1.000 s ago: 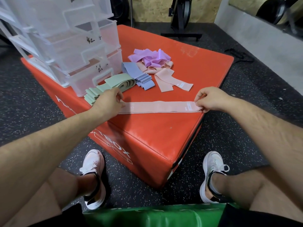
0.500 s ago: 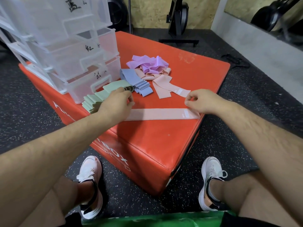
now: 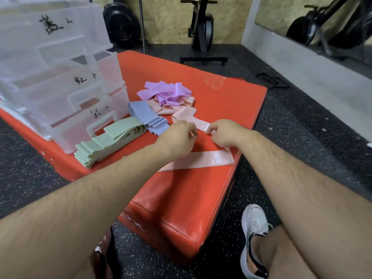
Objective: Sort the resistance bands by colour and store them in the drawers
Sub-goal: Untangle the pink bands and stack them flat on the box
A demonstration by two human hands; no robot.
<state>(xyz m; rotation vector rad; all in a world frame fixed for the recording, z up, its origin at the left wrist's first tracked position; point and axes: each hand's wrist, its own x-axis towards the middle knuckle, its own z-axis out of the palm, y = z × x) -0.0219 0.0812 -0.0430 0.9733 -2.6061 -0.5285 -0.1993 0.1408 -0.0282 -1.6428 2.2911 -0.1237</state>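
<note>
Pink band (image 3: 199,122) pinched by right hand (image 3: 225,134), left hand (image 3: 178,136) curled alongside.

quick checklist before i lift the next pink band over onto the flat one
1. The flat pink band lies smooth along the near edge of the box: ok.
2. The right hand pinches the end of the next pink band: ok.
3. The left hand grips that band too: cannot tell, its curled fingers hide the contact.
4. The band's far end is free of the purple pile: cannot tell, it meets other pink bands there.
5. The green stack and blue stack sit apart from the pink ones: ok.
</note>
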